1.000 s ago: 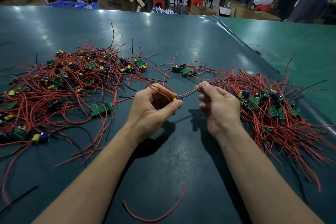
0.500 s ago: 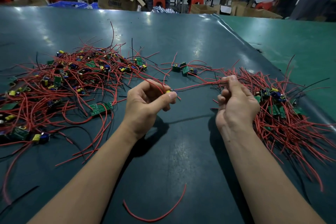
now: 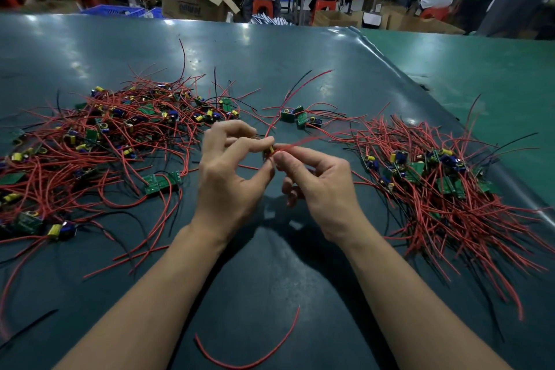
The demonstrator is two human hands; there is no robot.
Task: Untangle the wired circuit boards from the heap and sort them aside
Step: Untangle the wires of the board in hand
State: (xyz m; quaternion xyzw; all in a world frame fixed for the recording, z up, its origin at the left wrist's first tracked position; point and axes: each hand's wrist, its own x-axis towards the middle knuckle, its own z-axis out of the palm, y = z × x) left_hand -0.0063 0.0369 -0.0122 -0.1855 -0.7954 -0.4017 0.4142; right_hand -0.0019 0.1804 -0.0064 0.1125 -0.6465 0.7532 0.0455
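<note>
While your left hand [image 3: 231,177] and right hand [image 3: 318,186] pinch the small yellow-capped circuit board [image 3: 269,151] with thin red wires [image 3: 303,141], draw those leads out gently toward the desk's right edge.

Dark teal tabletop [image 3: 270,48], glossy — overhead light glare across it. Lighter green mat [image 3: 486,75] adjoins on the right. Behind: open cardboard box [image 3: 192,0], blue crates [image 3: 120,11], red stools [image 3: 262,6], more benches with people seated facing away — busy workshop floor, boxes stacked around.
</note>
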